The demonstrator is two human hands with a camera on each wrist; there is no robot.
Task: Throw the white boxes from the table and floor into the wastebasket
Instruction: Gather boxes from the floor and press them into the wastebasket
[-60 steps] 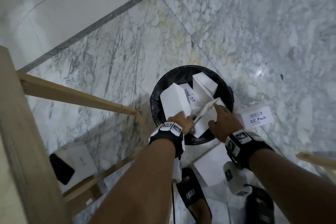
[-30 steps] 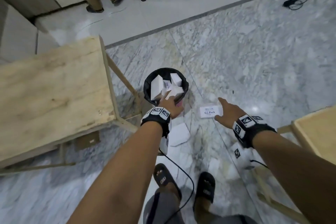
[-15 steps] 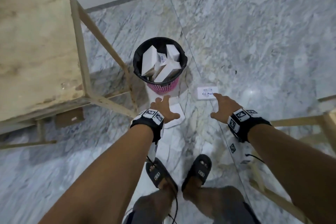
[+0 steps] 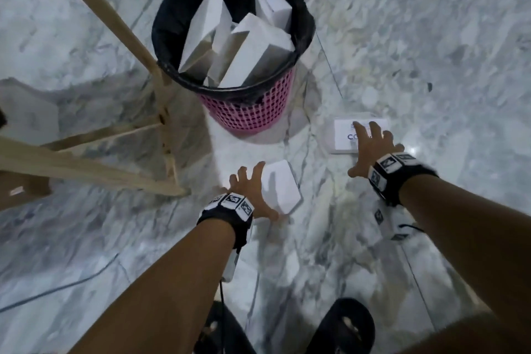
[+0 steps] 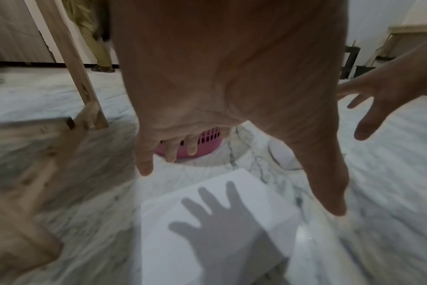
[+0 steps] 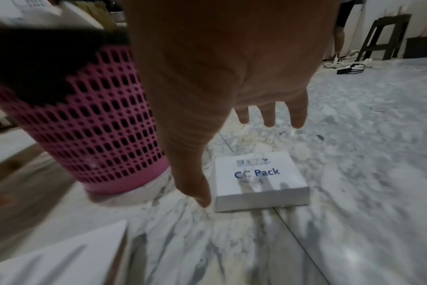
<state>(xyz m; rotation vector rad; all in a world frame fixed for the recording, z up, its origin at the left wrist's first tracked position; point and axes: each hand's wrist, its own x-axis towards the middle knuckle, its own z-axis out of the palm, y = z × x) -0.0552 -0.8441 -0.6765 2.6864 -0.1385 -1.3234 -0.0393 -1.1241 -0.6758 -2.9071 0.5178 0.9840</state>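
Note:
A pink wastebasket [image 4: 253, 112] with a black liner stands on the marble floor, holding several white boxes [image 4: 255, 52]. A plain white box [image 4: 283, 190] lies on the floor in front of it. My left hand [image 4: 250, 190] hovers over that box with fingers spread, apart from it; its shadow falls on the box [image 5: 207, 221]. A second white box printed "CC Pack" [image 4: 344, 138] lies to the right. My right hand [image 4: 369, 149] reaches above it with fingers spread, holding nothing; in the right wrist view the box [image 6: 258, 181] lies just below the fingertips.
A wooden table's legs and cross rails [image 4: 138, 46] stand left of the basket, close to its rim. Another white box [image 4: 28, 112] lies under the table at the left. My sandalled feet [image 4: 342, 325] are at the bottom edge. A cable [image 4: 57, 287] runs across the floor.
Both hands left the basket and came down toward the two boxes on the floor. The head view has dropped closer to the floor and basket.

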